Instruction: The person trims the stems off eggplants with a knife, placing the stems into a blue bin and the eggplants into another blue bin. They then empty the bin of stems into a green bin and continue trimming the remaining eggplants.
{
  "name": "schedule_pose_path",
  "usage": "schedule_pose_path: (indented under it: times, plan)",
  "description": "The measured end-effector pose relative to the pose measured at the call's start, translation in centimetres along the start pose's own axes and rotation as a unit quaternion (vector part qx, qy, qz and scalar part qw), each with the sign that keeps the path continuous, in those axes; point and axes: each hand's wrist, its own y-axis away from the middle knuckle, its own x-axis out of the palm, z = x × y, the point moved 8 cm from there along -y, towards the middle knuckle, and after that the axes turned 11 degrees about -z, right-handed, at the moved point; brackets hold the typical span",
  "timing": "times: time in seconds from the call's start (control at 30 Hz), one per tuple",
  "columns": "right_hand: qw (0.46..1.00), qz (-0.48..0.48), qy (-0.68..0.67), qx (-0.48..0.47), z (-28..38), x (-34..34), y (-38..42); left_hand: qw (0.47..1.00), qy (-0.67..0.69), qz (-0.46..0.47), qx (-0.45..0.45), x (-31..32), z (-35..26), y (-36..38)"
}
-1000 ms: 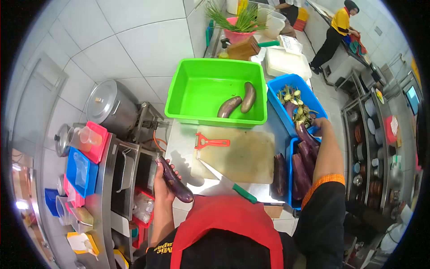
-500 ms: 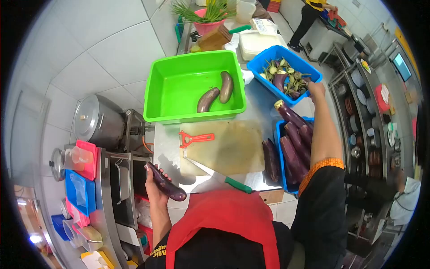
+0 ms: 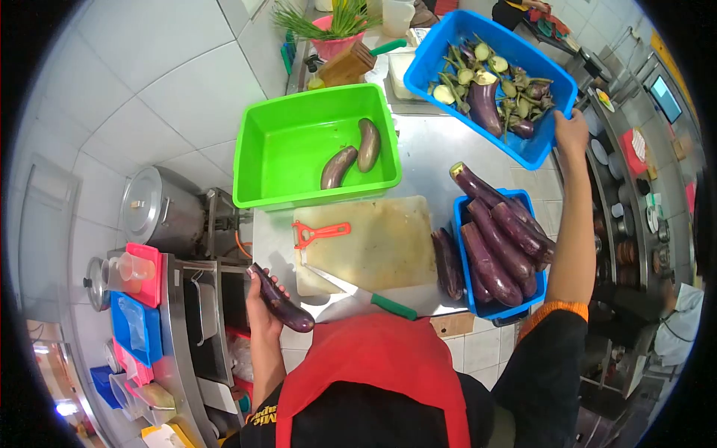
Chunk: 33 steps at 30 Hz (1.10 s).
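My left hand (image 3: 263, 302) is closed around an eggplant (image 3: 282, 305), left of the table's front edge. With my right hand (image 3: 571, 134) I grip the near right corner of a blue tub (image 3: 441, 45), which looks raised and tilted. Inside it lie eggplant tops (image 3: 515, 86) and one larger eggplant piece (image 3: 484, 108). A second blue tub (image 3: 463, 272), piled with long eggplants (image 3: 500, 246), stands below it. One eggplant (image 3: 447, 263) lies beside that tub. On the cutting board (image 3: 388, 246) are an orange peeler (image 3: 321, 232) and a green-handled knife (image 3: 358, 291).
A green tub (image 3: 269, 149) holding two eggplants sits at the back left of the table. Behind it are a knife block (image 3: 347, 66) and a pink pot of green stalks (image 3: 328, 37). A large metal pot (image 3: 160, 209) stands left; shelves (image 3: 635, 201) line the right.
My right hand has lifted the blue tub of tops up and toward me, shifting it right. More of the eggplant tub below now shows. The left hand keeps its eggplant.
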Motion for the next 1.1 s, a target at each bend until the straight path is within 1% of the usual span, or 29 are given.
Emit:
schedule_pose_path:
  times: [0.07,0.13,0.2,0.23,0.27,0.3,0.33,0.37,0.4,0.47,0.5,0.53,0.57,0.63,0.67,0.73,0.77,0.8,0.83,0.87,0.93,0.97,1.0,1.07,1.1]
  plan:
    - [0.999,0.016,-0.048,-0.021,3.0,-2.6,1.5,1.0,-0.016,-0.002,0.004,1.2,-0.2,0.8]
    - [0.994,0.027,-0.074,-0.08,7.1,-5.2,4.5,0.999,-0.045,0.005,0.011,1.8,-0.5,0.9]
    - [0.985,0.062,-0.116,-0.108,9.5,-6.6,8.2,0.998,-0.053,0.01,0.022,2.8,-0.9,1.8]
    - [0.981,0.078,-0.132,-0.117,10.3,-6.9,10.3,0.998,-0.05,0.031,0.023,3.1,-1.1,2.1]
    - [0.977,0.096,-0.146,-0.125,11.1,-7.2,12.7,0.998,-0.048,0.026,0.027,3.1,-1.3,2.6]
    - [0.974,0.1,-0.148,-0.136,12.0,-7.5,15.4,0.997,-0.063,0.036,0.03,3.5,-1.4,3.1]
    - [0.972,0.103,-0.15,-0.148,13.0,-7.6,18.2,0.995,-0.077,0.047,0.035,3.6,-1.6,3.4]
    - [0.972,0.149,-0.132,-0.127,13.6,-7.1,21.0,0.994,-0.074,0.077,0.033,3.2,-1.5,3.5]
    - [0.968,0.195,-0.114,-0.106,13.6,-6.5,23.3,0.994,-0.072,0.072,0.037,3.2,-1.5,3.8]
    - [0.948,0.218,-0.163,-0.167,12.9,-3.9,27.6,0.995,-0.068,0.068,0.038,3.3,-1.3,4.5]
    - [0.945,0.252,-0.164,-0.131,11.6,-2.2,29.6,0.987,-0.111,0.095,0.069,3.1,-1.7,4.9]
    - [0.94,0.284,-0.163,-0.095,10.6,-0.9,31.3,0.987,-0.109,0.092,0.072,2.4,-2.0,4.9]
    - [0.938,0.287,-0.166,-0.097,10.3,-0.8,32.3,0.989,-0.099,0.101,0.05,1.9,-1.8,4.7]
    - [0.93,0.347,-0.125,-0.008,8.7,0.4,34.0,0.991,-0.071,0.111,0.018,0.3,-1.5,3.9]
    - [0.928,0.352,-0.125,-0.008,8.8,0.4,34.4,0.992,-0.07,0.106,0.016,0.0,-1.8,4.0]
    - [0.915,0.371,-0.158,0.023,8.5,0.3,35.2,0.986,-0.084,0.132,0.055,0.3,-2.6,4.6]
    - [0.913,0.375,-0.156,0.022,8.9,0.1,35.2,0.987,-0.089,0.114,0.071,0.3,-2.8,4.4]
    - [0.923,0.36,-0.139,-0.008,9.7,-0.6,34.9,0.988,-0.088,0.11,0.068,0.6,-2.8,4.5]
    - [0.93,0.346,-0.119,-0.035,10.0,-1.2,34.9,0.985,-0.095,0.115,0.084,1.1,-3.2,4.7]
    - [0.928,0.355,-0.111,-0.032,9.7,-1.2,35.2,0.983,-0.103,0.118,0.095,1.3,-3.4,4.9]
    - [0.889,0.387,-0.222,0.105,8.5,-0.6,35.6,0.982,-0.107,0.117,0.099,1.4,-3.6,4.5]
    - [0.874,0.388,-0.253,0.146,7.5,-0.2,36.0,0.982,-0.108,0.111,0.11,1.7,-3.8,4.7]
    - [0.875,0.387,-0.252,0.146,7.3,-0.1,36.1,0.981,-0.109,0.106,0.123,2.0,-4.1,5.0]
    - [0.86,0.36,-0.307,0.19,7.4,-0.4,36.2,0.979,-0.121,0.108,0.122,1.9,-4.2,4.7]
    - [0.861,0.36,-0.306,0.191,7.2,-0.5,36.3,0.977,-0.131,0.111,0.123,1.8,-4.2,4.7]
